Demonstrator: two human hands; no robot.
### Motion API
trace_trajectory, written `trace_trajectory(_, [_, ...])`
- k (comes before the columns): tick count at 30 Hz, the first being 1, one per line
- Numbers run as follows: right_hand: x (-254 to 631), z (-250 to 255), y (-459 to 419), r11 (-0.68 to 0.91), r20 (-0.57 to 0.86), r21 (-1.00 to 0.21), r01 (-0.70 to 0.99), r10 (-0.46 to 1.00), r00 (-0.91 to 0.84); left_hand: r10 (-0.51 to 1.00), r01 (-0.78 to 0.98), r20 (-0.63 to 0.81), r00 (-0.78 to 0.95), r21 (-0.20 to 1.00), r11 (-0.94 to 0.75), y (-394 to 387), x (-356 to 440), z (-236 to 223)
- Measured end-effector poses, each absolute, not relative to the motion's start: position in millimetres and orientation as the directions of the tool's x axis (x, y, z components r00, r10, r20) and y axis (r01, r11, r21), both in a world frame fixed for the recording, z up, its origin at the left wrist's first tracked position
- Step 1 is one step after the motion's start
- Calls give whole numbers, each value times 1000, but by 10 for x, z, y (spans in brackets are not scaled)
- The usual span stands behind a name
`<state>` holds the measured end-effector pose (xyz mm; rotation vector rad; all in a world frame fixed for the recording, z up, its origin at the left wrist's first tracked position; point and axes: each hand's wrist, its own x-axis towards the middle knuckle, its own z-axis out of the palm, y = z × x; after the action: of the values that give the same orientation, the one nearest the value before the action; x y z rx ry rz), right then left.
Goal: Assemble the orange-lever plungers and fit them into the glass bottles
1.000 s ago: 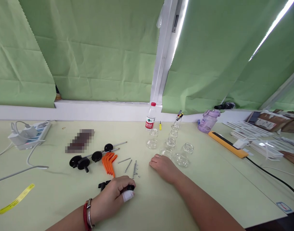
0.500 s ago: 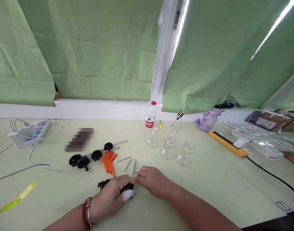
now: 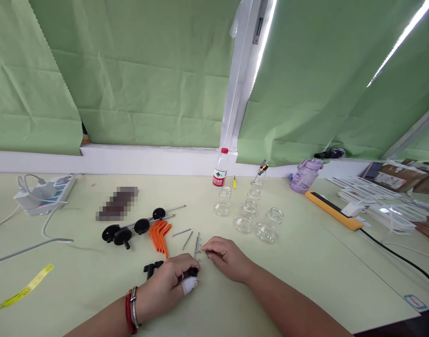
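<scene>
My left hand (image 3: 170,283), with white tape round the thumb, is closed on a black plastic part (image 3: 193,271) just above the table; most of the part is hidden by the fingers. To its right, my right hand (image 3: 228,260) pinches something tiny between thumb and fingertips, too small to name. Several long metal screws (image 3: 187,239) and small nuts (image 3: 199,260) lie between and beyond the hands. More black plastic pieces (image 3: 150,270) stick out beside the left hand. Orange bent handles (image 3: 160,238) lie farther off, next to black discs on metal rods (image 3: 141,226).
Several glass jars (image 3: 245,223) stand right of centre, one holding tools. Behind them are a red-capped plastic bottle (image 3: 219,177) and a purple bottle (image 3: 305,177). A power strip (image 3: 65,187) with cables is at left, an orange-edged one (image 3: 333,210) at right. Another person's hand (image 3: 428,228) shows far right.
My right hand has lifted slightly off the table and turned, its fingertips now pinched together. More of the nuts beside the screws shows. My left hand has shifted a little right with the black part.
</scene>
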<state>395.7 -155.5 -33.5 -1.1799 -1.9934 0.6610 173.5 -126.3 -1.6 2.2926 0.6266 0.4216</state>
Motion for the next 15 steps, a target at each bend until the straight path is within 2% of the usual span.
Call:
trace_trajectory(5, [3981,-338,-1553,376,268,-794,478,922,-281,550,330,86,831,719,-612,-1279,1740,-7])
trace_trajectory(15, [3972,-326,-1552,392,275,-779,490,915,-294,543,342,86,835,691,-636,-1271,1742,-12])
